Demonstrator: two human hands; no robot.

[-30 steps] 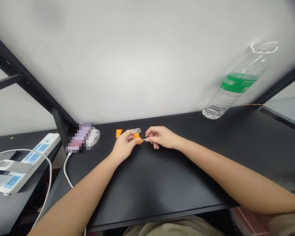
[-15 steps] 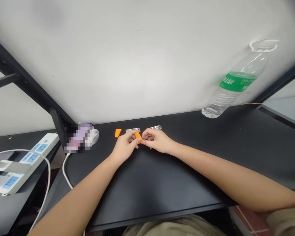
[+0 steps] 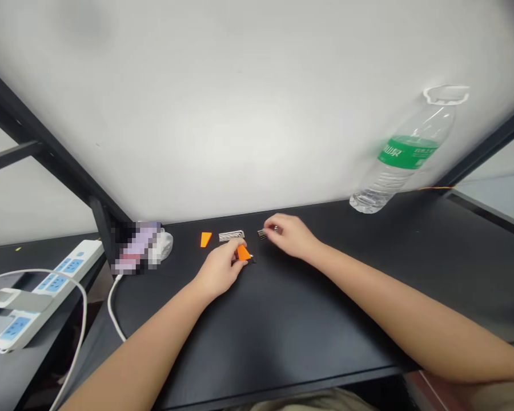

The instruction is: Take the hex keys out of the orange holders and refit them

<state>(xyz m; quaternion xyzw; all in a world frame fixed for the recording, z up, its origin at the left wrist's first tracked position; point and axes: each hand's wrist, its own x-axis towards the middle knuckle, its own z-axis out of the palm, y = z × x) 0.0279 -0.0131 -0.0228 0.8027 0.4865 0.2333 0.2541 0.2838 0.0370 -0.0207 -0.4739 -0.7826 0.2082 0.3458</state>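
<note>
My left hand (image 3: pixel 220 268) is closed on an orange trapezoid holder (image 3: pixel 244 253), pinched between thumb and fingers. A small bright metal bit shows at the holder's right end. My right hand (image 3: pixel 293 234) is over a second set of hex keys (image 3: pixel 262 233), its fingers curled together around them; a shiny bit of metal shows between the fingers. How many keys it grips is hidden. Just behind my left hand lies a row of silver L-shaped hex keys (image 3: pixel 231 235). Farther left, another orange trapezoid piece (image 3: pixel 206 239) rests flat on the black table (image 3: pixel 282 319).
A large clear bottle (image 3: pixel 405 154) with a green label stands at the back right by the white wall. A crumpled white bundle (image 3: pixel 161 248) and a blurred purple item are at the left. Beyond are a white cable (image 3: pixel 113 308) and a power strip (image 3: pixel 53 285).
My right hand has left the orange holder and moved right to the second set of hex keys. My left hand keeps hold of the holder. The view has tilted up slightly.
</note>
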